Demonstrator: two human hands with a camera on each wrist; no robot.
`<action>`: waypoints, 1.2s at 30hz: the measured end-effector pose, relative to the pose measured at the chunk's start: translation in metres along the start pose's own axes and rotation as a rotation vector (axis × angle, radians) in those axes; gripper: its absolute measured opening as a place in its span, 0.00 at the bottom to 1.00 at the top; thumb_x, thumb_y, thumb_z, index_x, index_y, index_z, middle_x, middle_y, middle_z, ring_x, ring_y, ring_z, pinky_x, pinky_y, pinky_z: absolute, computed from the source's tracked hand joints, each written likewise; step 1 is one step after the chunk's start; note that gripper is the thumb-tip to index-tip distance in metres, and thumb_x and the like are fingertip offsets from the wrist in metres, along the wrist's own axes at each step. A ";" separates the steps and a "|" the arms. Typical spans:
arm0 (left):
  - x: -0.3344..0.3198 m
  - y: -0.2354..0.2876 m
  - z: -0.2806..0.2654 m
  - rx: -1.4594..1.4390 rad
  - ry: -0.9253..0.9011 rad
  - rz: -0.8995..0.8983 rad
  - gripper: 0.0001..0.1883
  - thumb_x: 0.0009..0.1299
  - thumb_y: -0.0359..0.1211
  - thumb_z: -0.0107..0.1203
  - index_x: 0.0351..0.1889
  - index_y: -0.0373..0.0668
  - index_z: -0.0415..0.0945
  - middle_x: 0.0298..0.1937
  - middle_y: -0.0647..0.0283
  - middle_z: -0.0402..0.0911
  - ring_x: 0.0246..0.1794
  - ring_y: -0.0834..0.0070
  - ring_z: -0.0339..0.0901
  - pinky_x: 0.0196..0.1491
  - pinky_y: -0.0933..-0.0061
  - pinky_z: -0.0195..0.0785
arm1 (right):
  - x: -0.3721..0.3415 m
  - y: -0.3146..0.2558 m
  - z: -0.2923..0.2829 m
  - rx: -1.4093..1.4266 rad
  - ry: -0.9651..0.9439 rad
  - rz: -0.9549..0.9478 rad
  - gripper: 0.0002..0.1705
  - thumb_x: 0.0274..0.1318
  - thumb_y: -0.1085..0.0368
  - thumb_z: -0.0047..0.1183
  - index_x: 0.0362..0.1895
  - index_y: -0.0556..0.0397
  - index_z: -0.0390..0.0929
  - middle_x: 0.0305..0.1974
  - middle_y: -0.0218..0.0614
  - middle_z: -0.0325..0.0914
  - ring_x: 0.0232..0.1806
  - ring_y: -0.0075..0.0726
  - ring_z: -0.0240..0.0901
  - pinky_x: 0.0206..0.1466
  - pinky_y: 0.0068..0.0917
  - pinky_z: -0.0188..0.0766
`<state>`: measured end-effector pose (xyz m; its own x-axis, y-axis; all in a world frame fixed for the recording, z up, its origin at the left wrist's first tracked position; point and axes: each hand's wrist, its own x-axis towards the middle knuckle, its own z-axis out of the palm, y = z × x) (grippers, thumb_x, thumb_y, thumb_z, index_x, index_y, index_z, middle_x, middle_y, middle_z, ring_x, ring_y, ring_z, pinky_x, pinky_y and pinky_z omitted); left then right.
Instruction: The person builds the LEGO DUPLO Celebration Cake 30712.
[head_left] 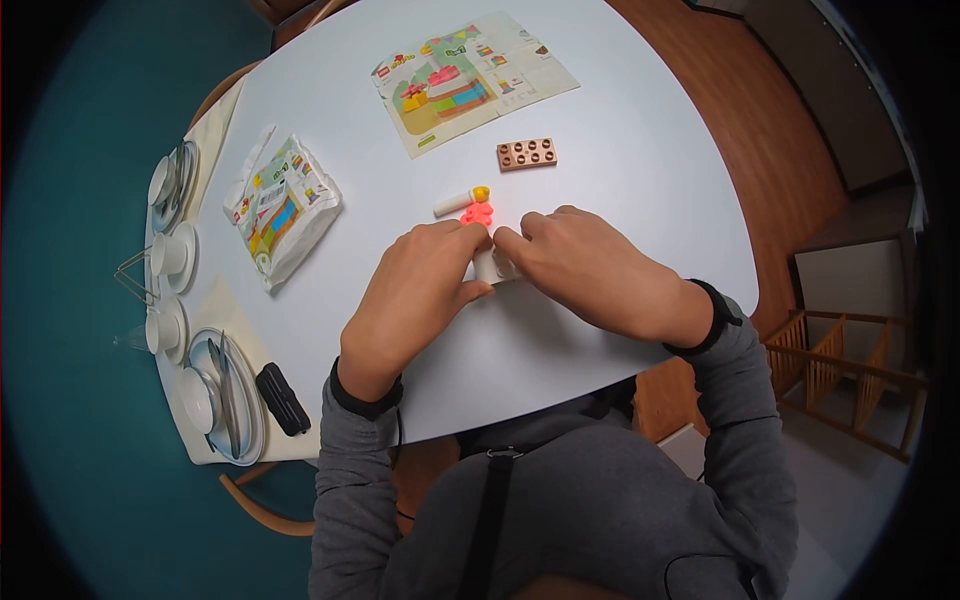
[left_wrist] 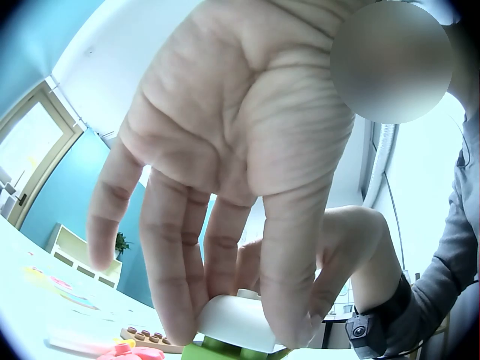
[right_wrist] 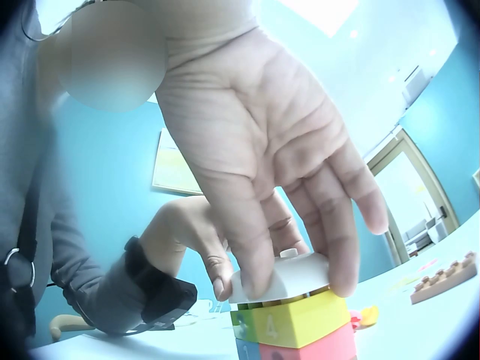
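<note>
Both hands pinch a white rounded brick (head_left: 487, 266) with a stud on top, low over the near part of the white table. My left hand (head_left: 412, 285) holds it from the left, thumb nearest me. From the other side my right hand (head_left: 598, 272) grips it with thumb and fingers. Directly beneath it, in the right wrist view, is a stack with a yellow brick (right_wrist: 311, 316) marked 4, a green brick (right_wrist: 244, 322), a pink brick (right_wrist: 322, 346) and a blue brick. A narrow gap with studs shows under the white brick. Fingers hide most of the stack from above.
Just beyond the hands lie a pink flower-shaped piece (head_left: 477, 214) and a white candle (head_left: 455, 204) with a yellow flame. Farther back are a brown brick (head_left: 527, 154) and an instruction sheet (head_left: 470, 85). A packet (head_left: 284, 212) and stacked dishes (head_left: 232, 400) sit at the left.
</note>
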<state>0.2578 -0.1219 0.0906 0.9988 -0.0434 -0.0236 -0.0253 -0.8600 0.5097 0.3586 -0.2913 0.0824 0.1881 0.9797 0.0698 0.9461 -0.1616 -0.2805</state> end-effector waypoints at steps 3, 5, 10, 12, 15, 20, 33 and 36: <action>0.000 0.000 0.000 -0.005 -0.003 -0.015 0.23 0.47 0.29 0.69 0.42 0.35 0.75 0.36 0.53 0.81 0.39 0.60 0.80 0.43 0.65 0.72 | 0.001 0.001 -0.004 -0.030 -0.021 -0.022 0.12 0.47 0.72 0.51 0.39 0.62 0.69 0.25 0.44 0.75 0.30 0.47 0.77 0.35 0.36 0.71; 0.001 -0.003 0.000 -0.019 -0.004 -0.006 0.23 0.47 0.29 0.70 0.41 0.35 0.75 0.36 0.53 0.81 0.39 0.60 0.80 0.43 0.65 0.72 | 0.002 0.003 -0.004 -0.021 -0.020 -0.032 0.11 0.47 0.72 0.51 0.37 0.62 0.70 0.25 0.45 0.75 0.30 0.47 0.77 0.35 0.37 0.72; 0.003 -0.007 0.000 -0.036 -0.007 0.002 0.22 0.46 0.29 0.70 0.39 0.33 0.76 0.35 0.53 0.81 0.39 0.61 0.81 0.42 0.66 0.72 | 0.007 0.013 0.001 0.046 -0.038 -0.037 0.07 0.47 0.72 0.51 0.33 0.61 0.72 0.26 0.46 0.75 0.31 0.49 0.76 0.36 0.38 0.72; 0.005 -0.009 0.000 -0.090 -0.034 -0.010 0.22 0.46 0.29 0.70 0.39 0.33 0.76 0.35 0.53 0.81 0.39 0.61 0.81 0.42 0.67 0.72 | 0.008 0.017 0.004 0.102 -0.008 -0.055 0.12 0.46 0.69 0.57 0.36 0.58 0.70 0.26 0.44 0.77 0.30 0.49 0.76 0.34 0.39 0.71; 0.005 -0.007 0.000 -0.069 -0.034 -0.017 0.22 0.46 0.28 0.70 0.39 0.33 0.76 0.35 0.53 0.81 0.39 0.61 0.81 0.42 0.67 0.72 | 0.008 0.018 0.003 0.126 0.004 -0.057 0.12 0.46 0.70 0.58 0.36 0.58 0.71 0.26 0.43 0.77 0.30 0.49 0.76 0.34 0.39 0.71; 0.004 -0.007 0.001 -0.045 -0.015 0.001 0.22 0.46 0.28 0.70 0.39 0.33 0.76 0.35 0.53 0.81 0.39 0.61 0.81 0.42 0.66 0.72 | 0.009 0.017 0.004 0.098 0.002 -0.053 0.12 0.45 0.70 0.58 0.36 0.58 0.71 0.26 0.43 0.77 0.29 0.49 0.76 0.34 0.39 0.71; 0.003 -0.003 0.000 0.012 -0.024 -0.021 0.21 0.47 0.29 0.70 0.38 0.33 0.76 0.35 0.53 0.81 0.39 0.61 0.80 0.42 0.66 0.71 | 0.008 0.016 0.003 0.062 -0.036 -0.044 0.14 0.45 0.70 0.58 0.36 0.59 0.70 0.26 0.44 0.76 0.30 0.50 0.75 0.34 0.39 0.71; 0.003 -0.005 0.001 -0.001 -0.025 -0.017 0.21 0.47 0.29 0.70 0.38 0.33 0.76 0.35 0.53 0.81 0.39 0.61 0.80 0.42 0.66 0.71 | 0.008 0.015 0.003 0.052 -0.038 -0.040 0.14 0.45 0.70 0.58 0.36 0.59 0.69 0.26 0.44 0.76 0.30 0.50 0.75 0.34 0.39 0.71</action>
<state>0.2614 -0.1182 0.0873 0.9977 -0.0417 -0.0538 -0.0085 -0.8605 0.5095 0.3740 -0.2851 0.0757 0.1395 0.9892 0.0457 0.9376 -0.1171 -0.3275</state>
